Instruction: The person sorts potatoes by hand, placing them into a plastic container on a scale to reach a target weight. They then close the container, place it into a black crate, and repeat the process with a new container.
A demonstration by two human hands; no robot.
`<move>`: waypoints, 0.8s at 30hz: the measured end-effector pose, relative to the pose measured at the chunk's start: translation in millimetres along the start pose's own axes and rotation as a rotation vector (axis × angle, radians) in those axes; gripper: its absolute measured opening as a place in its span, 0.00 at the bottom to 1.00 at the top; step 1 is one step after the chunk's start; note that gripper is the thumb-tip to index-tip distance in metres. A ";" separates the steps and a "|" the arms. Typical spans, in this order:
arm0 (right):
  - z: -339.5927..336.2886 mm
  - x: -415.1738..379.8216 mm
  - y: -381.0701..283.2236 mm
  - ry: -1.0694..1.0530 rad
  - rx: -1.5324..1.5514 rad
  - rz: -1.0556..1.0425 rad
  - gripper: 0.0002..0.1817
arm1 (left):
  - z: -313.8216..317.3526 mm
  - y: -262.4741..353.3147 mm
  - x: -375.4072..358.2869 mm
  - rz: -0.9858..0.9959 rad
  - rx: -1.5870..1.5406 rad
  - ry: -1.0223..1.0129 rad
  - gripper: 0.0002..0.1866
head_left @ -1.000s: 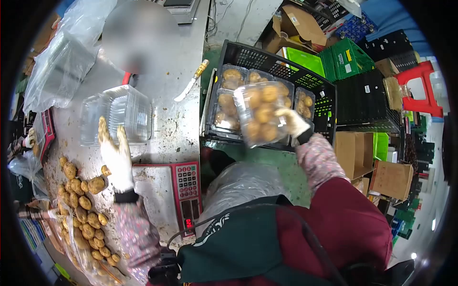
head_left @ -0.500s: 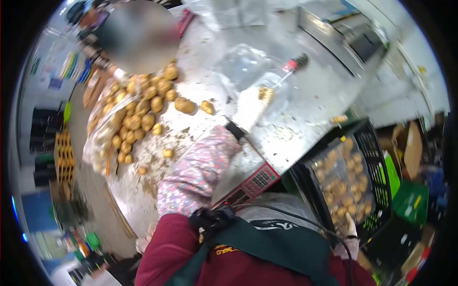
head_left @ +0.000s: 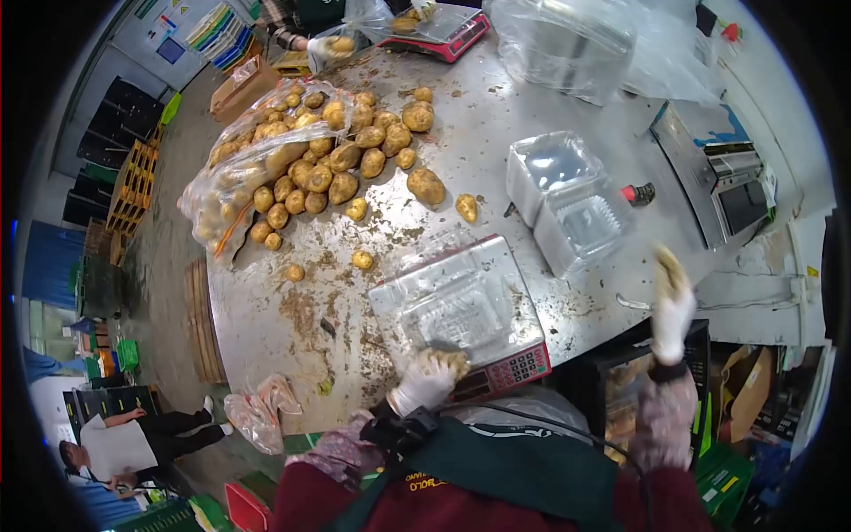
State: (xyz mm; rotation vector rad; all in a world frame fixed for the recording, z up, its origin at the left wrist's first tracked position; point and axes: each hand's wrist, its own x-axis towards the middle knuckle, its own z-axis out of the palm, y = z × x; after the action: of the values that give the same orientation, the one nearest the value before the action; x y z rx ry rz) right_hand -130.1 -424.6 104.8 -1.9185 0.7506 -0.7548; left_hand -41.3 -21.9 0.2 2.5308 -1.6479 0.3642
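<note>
My left hand [head_left: 429, 381], in a white glove with soiled fingers, is curled at the near edge of a clear plastic container [head_left: 456, 310]. That container rests on the steel plate of a red scale [head_left: 507, 371] right in front of me. My right hand [head_left: 674, 306], gloved too, is raised by the table's right edge with its fingers stretched out and nothing in it. Between it and the potatoes stand stacked clear containers [head_left: 567, 199]. A heap of potatoes [head_left: 315, 173] spills from a clear plastic bag [head_left: 208, 208], with several loose ones on the table.
Across the steel table [head_left: 496, 97], a co-worker's gloved hand [head_left: 330, 46] holds a potato beside another red scale [head_left: 452, 40]. A metal machine [head_left: 709, 173] stands at the right. A black crate [head_left: 625, 381] is below my right arm. Another person [head_left: 133, 443] is at the lower left.
My left hand has drawn back from the far containers, and one container now sits on the scale. My right hand has risen from the crate of packed potatoes. The view has shifted.
</note>
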 end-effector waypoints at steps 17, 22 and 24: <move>457.5 97.5 -20.0 -1.085 0.462 0.785 0.30 | -30.4 -38.6 -71.7 -0.705 -0.444 0.480 0.16; 409.7 76.7 -28.4 -1.397 1.033 0.624 0.28 | -36.8 -63.8 -54.6 -0.920 -0.746 0.488 0.13; 391.0 64.0 -45.2 -1.486 1.118 0.603 0.29 | -37.4 -75.9 -32.5 -0.889 -0.831 0.565 0.18</move>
State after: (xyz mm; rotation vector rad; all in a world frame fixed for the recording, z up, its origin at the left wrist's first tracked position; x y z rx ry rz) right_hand 213.8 -250.0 3.1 -0.6920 -0.1321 0.6047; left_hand 9.8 46.0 31.7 1.9492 -0.2710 0.1950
